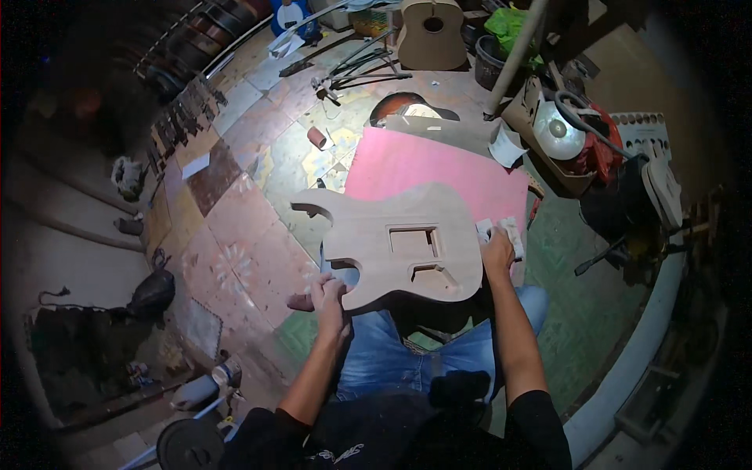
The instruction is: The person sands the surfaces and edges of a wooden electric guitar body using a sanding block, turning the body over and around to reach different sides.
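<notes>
An unfinished wooden electric guitar body [392,243] with two square pickup cavities rests on my lap, over my blue jeans. My left hand [327,296] grips its near left edge by the lower cutaway. My right hand [497,249] presses a pale block wrapped in sandpaper [505,229] against the body's right edge. A pink sheet [423,168] lies on the floor beyond the body.
A sunburst guitar body [403,106] and a roll of tape [316,138] lie on the tiled floor ahead. An acoustic guitar body [431,31] stands at the back. A cardboard box with a round metal disc [558,129] sits at right, a dark bag [153,294] at left.
</notes>
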`<state>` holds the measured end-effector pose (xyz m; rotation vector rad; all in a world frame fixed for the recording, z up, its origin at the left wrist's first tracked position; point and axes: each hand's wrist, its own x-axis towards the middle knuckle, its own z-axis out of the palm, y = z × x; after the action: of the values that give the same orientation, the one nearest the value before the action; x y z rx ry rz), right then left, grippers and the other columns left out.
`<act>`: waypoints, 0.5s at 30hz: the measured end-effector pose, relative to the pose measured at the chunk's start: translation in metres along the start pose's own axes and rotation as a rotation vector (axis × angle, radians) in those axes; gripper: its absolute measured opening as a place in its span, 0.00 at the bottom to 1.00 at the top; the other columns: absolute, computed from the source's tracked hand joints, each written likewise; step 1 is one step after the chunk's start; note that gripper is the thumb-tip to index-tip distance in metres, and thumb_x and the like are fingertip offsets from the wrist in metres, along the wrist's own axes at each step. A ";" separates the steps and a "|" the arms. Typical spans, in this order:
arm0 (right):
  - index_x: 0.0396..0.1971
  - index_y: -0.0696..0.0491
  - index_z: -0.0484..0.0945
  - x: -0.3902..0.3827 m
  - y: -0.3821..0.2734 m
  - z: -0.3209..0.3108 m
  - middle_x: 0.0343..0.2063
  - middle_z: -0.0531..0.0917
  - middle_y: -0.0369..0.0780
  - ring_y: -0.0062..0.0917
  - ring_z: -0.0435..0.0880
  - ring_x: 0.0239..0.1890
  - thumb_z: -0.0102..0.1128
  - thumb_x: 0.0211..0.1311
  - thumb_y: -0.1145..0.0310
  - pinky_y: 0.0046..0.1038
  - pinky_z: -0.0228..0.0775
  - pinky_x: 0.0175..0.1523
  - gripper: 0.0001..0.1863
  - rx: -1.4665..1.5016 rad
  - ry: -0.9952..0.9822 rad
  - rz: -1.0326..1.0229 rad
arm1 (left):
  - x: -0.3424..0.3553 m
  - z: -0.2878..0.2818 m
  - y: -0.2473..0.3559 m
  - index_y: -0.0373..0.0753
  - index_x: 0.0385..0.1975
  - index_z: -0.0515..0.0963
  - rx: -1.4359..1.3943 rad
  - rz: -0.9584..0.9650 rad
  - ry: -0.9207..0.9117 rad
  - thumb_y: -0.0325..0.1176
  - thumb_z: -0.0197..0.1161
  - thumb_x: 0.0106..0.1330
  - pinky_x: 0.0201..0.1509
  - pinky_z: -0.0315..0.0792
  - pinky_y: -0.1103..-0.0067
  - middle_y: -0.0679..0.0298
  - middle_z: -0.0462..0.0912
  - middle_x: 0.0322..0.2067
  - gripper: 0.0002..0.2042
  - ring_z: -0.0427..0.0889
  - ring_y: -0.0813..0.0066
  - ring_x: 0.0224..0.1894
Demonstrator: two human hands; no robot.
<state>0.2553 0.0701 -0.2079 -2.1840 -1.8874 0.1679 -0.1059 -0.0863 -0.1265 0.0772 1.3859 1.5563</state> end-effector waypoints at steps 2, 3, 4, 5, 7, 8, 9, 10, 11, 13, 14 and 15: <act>0.46 0.55 0.82 0.005 -0.001 0.001 0.44 0.82 0.50 0.49 0.83 0.45 0.64 0.59 0.62 0.45 0.75 0.51 0.18 -0.029 -0.020 0.041 | 0.005 0.003 0.011 0.31 0.54 0.67 0.056 -0.008 0.016 0.30 0.58 0.68 0.39 0.77 0.77 0.59 0.75 0.37 0.17 0.79 0.74 0.34; 0.43 0.54 0.82 0.006 -0.003 0.002 0.43 0.84 0.50 0.49 0.83 0.45 0.64 0.59 0.62 0.45 0.75 0.52 0.15 -0.050 -0.035 0.099 | 0.011 0.001 0.016 0.32 0.54 0.68 0.133 -0.042 -0.044 0.31 0.59 0.68 0.40 0.78 0.77 0.58 0.76 0.37 0.18 0.79 0.74 0.34; 0.43 0.54 0.82 0.006 -0.004 0.002 0.43 0.84 0.50 0.49 0.83 0.45 0.64 0.59 0.62 0.45 0.75 0.52 0.15 -0.056 -0.039 0.090 | 0.016 -0.002 0.021 0.32 0.55 0.69 0.211 -0.077 -0.105 0.32 0.60 0.68 0.41 0.78 0.77 0.58 0.77 0.36 0.18 0.80 0.74 0.35; 0.42 0.55 0.83 0.007 -0.008 -0.003 0.41 0.84 0.50 0.49 0.84 0.44 0.62 0.59 0.62 0.45 0.75 0.52 0.15 -0.031 -0.041 0.060 | 0.024 -0.007 0.024 0.34 0.54 0.70 0.248 -0.098 -0.123 0.34 0.62 0.68 0.37 0.78 0.79 0.57 0.79 0.35 0.18 0.82 0.74 0.34; 0.41 0.56 0.83 0.009 -0.016 -0.007 0.39 0.85 0.50 0.50 0.84 0.43 0.61 0.60 0.62 0.46 0.75 0.51 0.15 -0.009 -0.049 0.022 | 0.033 -0.017 0.027 0.33 0.52 0.71 0.291 -0.141 -0.147 0.36 0.62 0.68 0.35 0.78 0.80 0.58 0.80 0.33 0.18 0.82 0.74 0.32; 0.41 0.56 0.83 0.011 -0.015 -0.008 0.38 0.85 0.51 0.50 0.84 0.42 0.60 0.61 0.63 0.45 0.75 0.50 0.14 0.040 -0.023 0.046 | 0.034 -0.014 0.030 0.32 0.51 0.72 0.342 -0.187 -0.189 0.38 0.63 0.69 0.32 0.78 0.81 0.59 0.80 0.32 0.18 0.83 0.74 0.30; 0.40 0.57 0.83 0.012 -0.015 -0.009 0.37 0.85 0.52 0.50 0.84 0.42 0.59 0.61 0.64 0.45 0.75 0.49 0.14 0.090 0.001 0.073 | 0.033 -0.008 0.035 0.32 0.51 0.72 0.338 -0.194 -0.188 0.38 0.63 0.69 0.32 0.78 0.81 0.59 0.80 0.32 0.18 0.83 0.74 0.30; 0.40 0.57 0.83 0.013 -0.015 -0.010 0.37 0.85 0.52 0.50 0.84 0.42 0.59 0.61 0.64 0.45 0.75 0.49 0.14 0.083 -0.003 0.073 | 0.030 -0.004 0.040 0.31 0.49 0.72 0.394 -0.207 -0.225 0.40 0.63 0.69 0.30 0.78 0.81 0.58 0.81 0.31 0.19 0.83 0.74 0.28; 0.41 0.58 0.83 0.014 -0.018 -0.012 0.36 0.85 0.52 0.50 0.85 0.41 0.59 0.61 0.64 0.43 0.75 0.48 0.14 0.191 0.048 0.104 | 0.028 -0.001 0.046 0.30 0.48 0.73 0.451 -0.218 -0.259 0.42 0.64 0.69 0.29 0.78 0.81 0.58 0.81 0.29 0.20 0.83 0.74 0.27; 0.42 0.58 0.82 0.011 -0.019 -0.011 0.36 0.85 0.53 0.49 0.85 0.41 0.58 0.62 0.65 0.42 0.75 0.47 0.14 0.297 0.092 0.135 | 0.030 -0.002 0.052 0.30 0.45 0.74 0.484 -0.258 -0.261 0.43 0.64 0.70 0.29 0.78 0.81 0.57 0.82 0.29 0.19 0.83 0.75 0.26; 0.43 0.60 0.82 0.012 -0.018 -0.009 0.34 0.85 0.52 0.47 0.85 0.38 0.56 0.63 0.65 0.42 0.74 0.45 0.15 0.395 0.209 0.135 | 0.033 -0.002 0.056 0.29 0.43 0.75 0.515 -0.292 -0.273 0.43 0.63 0.70 0.29 0.79 0.81 0.56 0.82 0.29 0.19 0.83 0.75 0.26; 0.45 0.61 0.81 0.013 -0.016 -0.008 0.32 0.85 0.52 0.45 0.84 0.35 0.53 0.64 0.66 0.42 0.73 0.43 0.17 0.491 0.327 0.134 | 0.035 -0.001 0.065 0.29 0.41 0.76 0.603 -0.312 -0.315 0.48 0.66 0.66 0.33 0.79 0.77 0.55 0.82 0.28 0.23 0.84 0.69 0.28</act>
<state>0.2440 0.0836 -0.1947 -1.8643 -1.3521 0.2510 -0.1633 -0.0520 -0.0958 0.4322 1.4824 0.7950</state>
